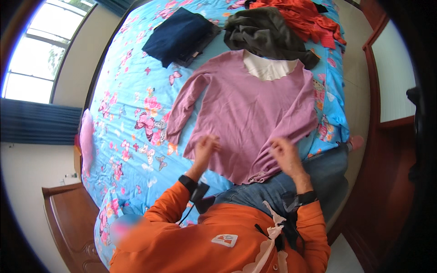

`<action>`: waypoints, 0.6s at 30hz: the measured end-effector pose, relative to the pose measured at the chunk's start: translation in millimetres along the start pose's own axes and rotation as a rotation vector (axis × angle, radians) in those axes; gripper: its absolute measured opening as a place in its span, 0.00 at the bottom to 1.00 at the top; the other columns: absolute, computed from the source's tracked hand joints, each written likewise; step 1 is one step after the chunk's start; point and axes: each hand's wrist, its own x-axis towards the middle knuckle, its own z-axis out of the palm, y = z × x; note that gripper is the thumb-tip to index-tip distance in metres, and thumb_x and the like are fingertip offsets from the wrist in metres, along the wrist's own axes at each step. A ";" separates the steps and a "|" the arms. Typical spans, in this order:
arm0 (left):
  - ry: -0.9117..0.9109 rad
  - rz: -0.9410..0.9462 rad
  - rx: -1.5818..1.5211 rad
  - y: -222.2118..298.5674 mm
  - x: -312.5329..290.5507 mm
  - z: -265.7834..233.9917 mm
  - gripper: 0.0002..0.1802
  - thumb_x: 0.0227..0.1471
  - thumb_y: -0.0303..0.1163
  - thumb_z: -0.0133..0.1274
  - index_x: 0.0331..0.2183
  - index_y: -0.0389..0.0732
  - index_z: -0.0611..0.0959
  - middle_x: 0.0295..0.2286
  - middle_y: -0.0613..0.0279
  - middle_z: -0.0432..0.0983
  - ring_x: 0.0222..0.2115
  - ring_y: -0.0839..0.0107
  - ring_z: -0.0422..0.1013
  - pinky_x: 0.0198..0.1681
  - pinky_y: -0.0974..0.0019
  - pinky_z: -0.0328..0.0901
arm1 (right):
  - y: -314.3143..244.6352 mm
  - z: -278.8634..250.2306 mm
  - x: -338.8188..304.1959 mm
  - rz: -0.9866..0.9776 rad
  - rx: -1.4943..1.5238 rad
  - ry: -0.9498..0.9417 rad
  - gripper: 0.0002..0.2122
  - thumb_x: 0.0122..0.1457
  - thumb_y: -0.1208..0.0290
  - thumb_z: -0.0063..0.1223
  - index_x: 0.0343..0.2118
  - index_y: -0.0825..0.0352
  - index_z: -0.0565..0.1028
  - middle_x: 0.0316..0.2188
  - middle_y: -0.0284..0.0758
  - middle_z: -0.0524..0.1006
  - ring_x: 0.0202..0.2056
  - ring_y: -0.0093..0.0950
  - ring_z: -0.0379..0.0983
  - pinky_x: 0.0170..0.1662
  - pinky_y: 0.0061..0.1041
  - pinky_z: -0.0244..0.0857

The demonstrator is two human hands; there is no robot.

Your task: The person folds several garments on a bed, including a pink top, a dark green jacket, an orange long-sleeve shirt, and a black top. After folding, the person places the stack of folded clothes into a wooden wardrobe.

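Observation:
A pinkish-mauve long-sleeved top (243,109) lies spread on the bed, its neckline away from me and its hem toward my lap. The pale lining shows inside the wide neck. Its left-side sleeve stretches out beside the body, while the right-side sleeve folds in across the front toward the hem. My left hand (206,148) is over the lower left of the top, fingers bent and smeared by motion. Over the folded sleeve at the lower right is my right hand (283,154), its fingertips blurred too. Whether either hand grips the fabric cannot be made out.
Folded dark blue jeans (177,36) lie at the far left of the bed. Beside them are a crumpled dark olive garment (261,34) and a heap of orange-red clothes (305,20). A blue butterfly-print sheet (132,91) covers the bed. Wooden furniture (387,182) stands at the right.

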 end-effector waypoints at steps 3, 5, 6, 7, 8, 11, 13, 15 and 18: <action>0.715 0.082 0.071 -0.8 22.7 -87.3 0.24 0.56 0.47 0.56 0.42 0.36 0.74 0.35 0.56 0.72 0.33 0.69 0.71 0.34 0.70 0.68 | -10.5 11.3 -6.9 0.072 0.081 -0.268 0.16 0.52 0.76 0.61 0.44 0.69 0.76 0.34 0.37 0.78 0.31 0.25 0.74 0.38 0.24 0.71; 1.096 0.278 0.391 -0.6 41.0 -138.9 0.30 0.50 0.49 0.62 0.41 0.33 0.72 0.33 0.55 0.71 0.32 0.64 0.70 0.37 0.63 0.68 | -9.0 6.4 -8.3 0.133 0.149 -0.250 0.17 0.52 0.75 0.62 0.46 0.69 0.76 0.35 0.36 0.79 0.31 0.21 0.74 0.38 0.22 0.71; 1.201 0.313 0.750 -1.5 42.9 -160.4 0.34 0.48 0.50 0.63 0.43 0.31 0.71 0.35 0.53 0.71 0.35 0.60 0.70 0.41 0.59 0.67 | -7.7 5.5 -9.2 0.173 0.143 -0.247 0.16 0.52 0.76 0.62 0.45 0.69 0.76 0.34 0.35 0.79 0.31 0.20 0.74 0.37 0.21 0.71; 1.284 0.296 1.072 -0.5 47.4 -178.1 0.38 0.46 0.51 0.64 0.46 0.30 0.70 0.37 0.52 0.71 0.39 0.57 0.69 0.44 0.56 0.65 | -5.3 2.0 -8.7 0.232 0.153 -0.216 0.15 0.53 0.76 0.62 0.45 0.69 0.76 0.33 0.34 0.79 0.31 0.19 0.74 0.37 0.20 0.71; 1.170 0.181 1.034 1.7 48.1 -191.9 0.45 0.41 0.52 0.67 0.49 0.28 0.69 0.40 0.48 0.72 0.42 0.56 0.69 0.47 0.54 0.64 | -3.5 1.0 -9.7 0.210 0.168 -0.210 0.15 0.53 0.76 0.61 0.44 0.69 0.77 0.32 0.34 0.79 0.30 0.19 0.74 0.36 0.20 0.71; 0.803 -0.047 0.701 23.9 56.4 -201.7 0.33 0.42 0.45 0.68 0.43 0.32 0.75 0.37 0.58 0.76 0.37 0.70 0.71 0.38 0.64 0.66 | 1.2 1.7 -11.8 0.240 0.190 -0.185 0.12 0.55 0.75 0.60 0.42 0.68 0.77 0.31 0.32 0.79 0.30 0.19 0.74 0.35 0.19 0.70; 0.503 -0.188 0.318 58.8 47.4 -190.4 0.09 0.50 0.34 0.62 0.32 0.40 0.82 0.28 0.71 0.77 0.25 0.81 0.70 0.27 0.75 0.62 | 4.8 2.8 -10.2 0.227 0.194 -0.155 0.11 0.55 0.75 0.59 0.42 0.68 0.77 0.31 0.33 0.79 0.30 0.19 0.74 0.36 0.19 0.70; 0.405 0.042 0.128 95.8 46.5 -155.2 0.05 0.52 0.30 0.59 0.33 0.41 0.81 0.26 0.72 0.75 0.22 0.83 0.67 0.25 0.77 0.60 | 8.1 2.6 -9.8 0.235 0.219 -0.142 0.10 0.56 0.74 0.59 0.41 0.69 0.77 0.31 0.33 0.80 0.31 0.20 0.74 0.36 0.20 0.70; 0.366 0.619 0.210 143.8 35.5 -85.3 0.03 0.55 0.23 0.54 0.34 0.36 0.81 0.27 0.72 0.74 0.28 0.83 0.68 0.29 0.77 0.63 | 12.1 2.5 -9.8 0.234 0.241 -0.113 0.10 0.57 0.74 0.58 0.41 0.69 0.77 0.31 0.34 0.80 0.31 0.20 0.74 0.36 0.21 0.69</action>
